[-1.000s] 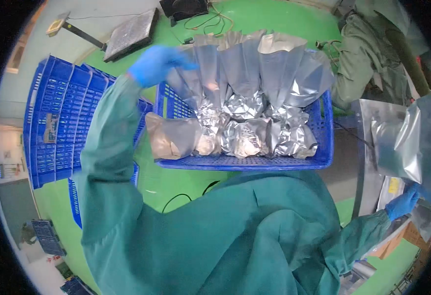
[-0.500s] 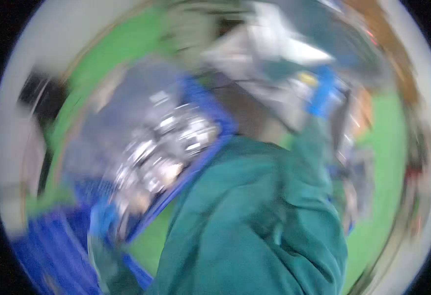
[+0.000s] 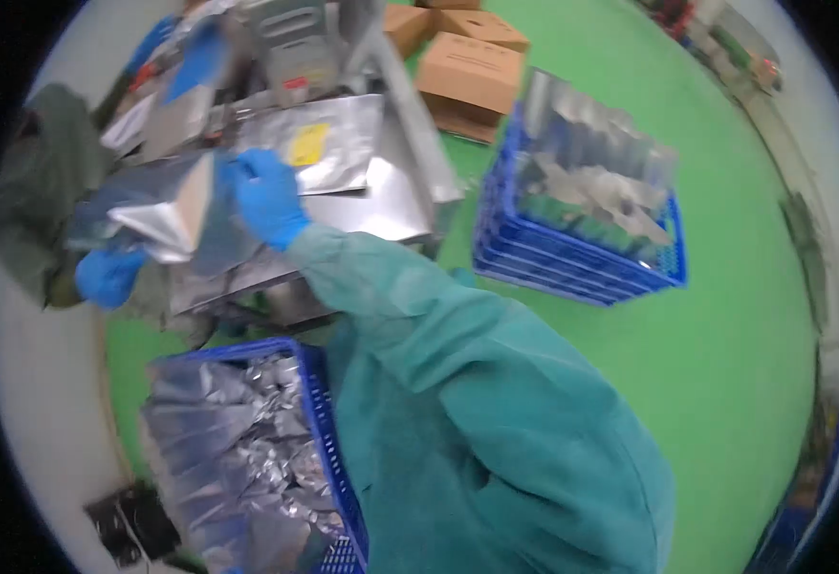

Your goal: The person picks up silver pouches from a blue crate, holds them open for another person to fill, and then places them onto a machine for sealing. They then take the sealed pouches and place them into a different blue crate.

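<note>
My right hand [image 3: 271, 199], in a blue glove, has its fingers closed at the edge of a large silver foil bag [image 3: 233, 230]. Opposite it, a co-worker's blue-gloved hand [image 3: 110, 277] is at the bag's far side. Beyond my fingers, a flat foil pouch [image 3: 343, 143] with a yellow label lies on the metal table. Of my left hand, at most a sliver of blue shows at the bottom edge, by a blue crate [image 3: 319, 402] full of crumpled foil bags [image 3: 247, 450]; its fingers are hidden.
A second blue crate [image 3: 572, 273] of foil bags stands on the green floor at right. Cardboard boxes [image 3: 472, 77] sit behind it. A grey device [image 3: 290, 48] stands on the metal table [image 3: 400, 201]. The co-worker [image 3: 51, 191] is at left; a black object [image 3: 132, 526] is below.
My view has swung right, so the table and my right hand now appear farther left. The foil-filled crate shows lower, and my left hand has almost left the picture.
</note>
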Demonstrator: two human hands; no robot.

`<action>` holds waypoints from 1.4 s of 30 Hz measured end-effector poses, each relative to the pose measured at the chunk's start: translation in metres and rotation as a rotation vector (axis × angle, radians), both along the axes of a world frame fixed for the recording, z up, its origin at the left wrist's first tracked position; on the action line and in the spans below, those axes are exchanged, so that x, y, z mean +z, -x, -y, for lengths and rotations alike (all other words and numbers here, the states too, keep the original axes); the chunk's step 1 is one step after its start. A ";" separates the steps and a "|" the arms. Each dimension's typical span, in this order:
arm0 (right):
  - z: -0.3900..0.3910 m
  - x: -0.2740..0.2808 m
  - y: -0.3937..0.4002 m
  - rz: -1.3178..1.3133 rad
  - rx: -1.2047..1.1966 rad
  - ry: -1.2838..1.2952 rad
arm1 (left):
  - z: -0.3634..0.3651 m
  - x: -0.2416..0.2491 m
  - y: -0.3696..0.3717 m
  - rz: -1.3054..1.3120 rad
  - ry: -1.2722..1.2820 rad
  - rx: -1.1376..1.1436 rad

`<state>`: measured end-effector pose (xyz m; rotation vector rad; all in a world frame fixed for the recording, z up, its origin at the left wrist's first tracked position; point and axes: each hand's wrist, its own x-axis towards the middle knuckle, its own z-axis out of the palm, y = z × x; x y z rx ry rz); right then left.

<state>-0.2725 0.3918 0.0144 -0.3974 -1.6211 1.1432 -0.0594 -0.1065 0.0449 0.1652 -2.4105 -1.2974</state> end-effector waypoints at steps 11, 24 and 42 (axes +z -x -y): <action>0.015 0.016 -0.036 0.005 0.024 0.081 | -0.169 0.090 0.144 -0.419 -0.282 -0.232; 0.004 0.079 -0.056 -0.130 0.271 -0.085 | -0.347 0.098 0.205 -0.563 -0.612 -0.351; -0.004 0.027 -0.059 0.084 0.202 -0.336 | -0.330 -0.040 0.338 -0.712 0.264 -0.859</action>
